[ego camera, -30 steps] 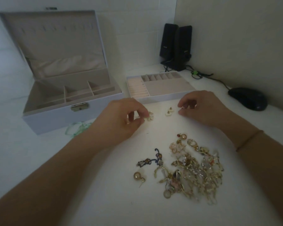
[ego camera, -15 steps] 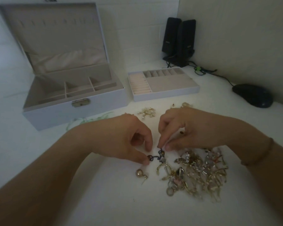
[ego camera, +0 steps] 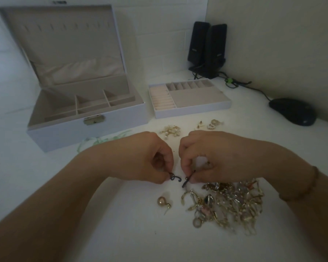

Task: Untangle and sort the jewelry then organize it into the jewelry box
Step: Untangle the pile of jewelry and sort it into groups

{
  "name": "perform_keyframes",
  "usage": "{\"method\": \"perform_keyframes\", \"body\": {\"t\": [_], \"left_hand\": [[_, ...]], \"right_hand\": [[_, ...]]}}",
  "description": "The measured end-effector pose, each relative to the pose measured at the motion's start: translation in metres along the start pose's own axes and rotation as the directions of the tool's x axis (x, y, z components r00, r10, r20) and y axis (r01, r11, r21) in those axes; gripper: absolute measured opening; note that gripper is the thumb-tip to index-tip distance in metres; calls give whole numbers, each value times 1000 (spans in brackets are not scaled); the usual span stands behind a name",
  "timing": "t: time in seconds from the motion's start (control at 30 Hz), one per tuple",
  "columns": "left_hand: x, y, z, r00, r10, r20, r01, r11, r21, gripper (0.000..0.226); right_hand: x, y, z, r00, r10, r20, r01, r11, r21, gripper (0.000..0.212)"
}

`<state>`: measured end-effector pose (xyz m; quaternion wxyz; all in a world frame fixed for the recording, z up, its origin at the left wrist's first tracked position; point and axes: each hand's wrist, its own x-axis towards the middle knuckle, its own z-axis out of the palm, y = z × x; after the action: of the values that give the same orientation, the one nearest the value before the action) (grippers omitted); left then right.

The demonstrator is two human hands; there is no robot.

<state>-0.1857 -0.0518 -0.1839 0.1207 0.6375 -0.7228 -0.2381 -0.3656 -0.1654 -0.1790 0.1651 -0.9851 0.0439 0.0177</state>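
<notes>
My left hand [ego camera: 148,159] pinches a small dark curled earring [ego camera: 175,177] between thumb and forefinger. My right hand [ego camera: 206,157] pinches a second dark piece [ego camera: 187,181] a little to the right, apart from the first. A tangled heap of gold jewelry [ego camera: 229,203] lies just below my right hand. A single gold pearl earring [ego camera: 162,202] sits left of the heap. The white jewelry box [ego camera: 87,133] stands open at the back left, its compartments bare. Its removable tray [ego camera: 193,110] rests beside it.
Sorted pieces lie in front of the tray: a pearl cluster [ego camera: 169,130] and small gold earrings [ego camera: 210,124]. A pale green strand [ego camera: 102,140] lies by the box. A black mouse [ego camera: 292,111] and black speakers [ego camera: 206,50] with cables stand at the back right.
Both hands came down from the sorted pieces near the tray to the heap, took hold of the dark jewelry, and pulled it apart into two separate pieces.
</notes>
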Motion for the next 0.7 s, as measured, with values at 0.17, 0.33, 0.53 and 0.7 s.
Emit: {"method": "perform_keyframes", "body": {"t": [0.17, 0.33, 0.53, 0.7], "left_hand": [[2, -3, 1, 995, 72, -72, -73, 997, -2, 10], [0, -4, -3, 991, 88, -100, -89, 996, -12, 13], [-1, -15, -7, 995, 94, -30, -95, 994, -47, 20], [2, -16, -5, 990, 84, -110, -93, 993, -77, 13]], "right_hand": [[-4, 2, -8, 992, 57, -110, -34, 980, 198, 7], [-4, 1, -13, 972, 134, -191, -43, 909, 415, 9], [-3, 0, -10, 972, 177, -156, -82, 873, 480, 16], [-5, -6, -13, 963, 189, -194, -83, 886, 455, 14]]}}
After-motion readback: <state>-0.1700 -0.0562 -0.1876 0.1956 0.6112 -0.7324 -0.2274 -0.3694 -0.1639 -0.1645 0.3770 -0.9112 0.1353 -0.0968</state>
